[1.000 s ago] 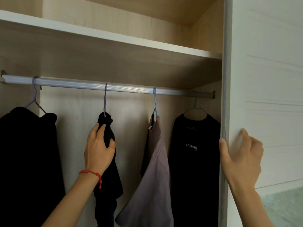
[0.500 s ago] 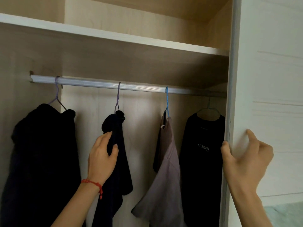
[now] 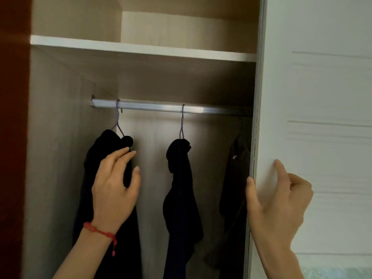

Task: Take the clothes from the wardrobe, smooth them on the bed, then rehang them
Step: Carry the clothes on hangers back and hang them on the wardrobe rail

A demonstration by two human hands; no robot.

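Inside the wardrobe, clothes hang from a metal rail point(image 3: 161, 107) on thin wire hangers. My left hand point(image 3: 114, 188), with a red string on its wrist, lies with spread fingers on the leftmost black garment point(image 3: 100, 141), just below its purple hanger point(image 3: 117, 121). A dark navy garment point(image 3: 181, 188) hangs at the middle of the rail. A grey-brown garment point(image 3: 235, 178) hangs at the right, partly hidden by the white wardrobe door point(image 3: 322, 97). My right hand point(image 3: 279, 204) holds that door's left edge, thumb on the edge and fingers on its face.
A white-edged shelf point(image 3: 141, 48) runs above the rail. A dark red-brown panel point(image 3: 12, 137) borders the wardrobe opening on the left. A strip of pale patterned fabric point(image 3: 332, 273) shows at the bottom right.
My left hand has left the navy garment and moved left onto the leftmost black one. The view has swung left, and the door now hides the black printed T-shirt.
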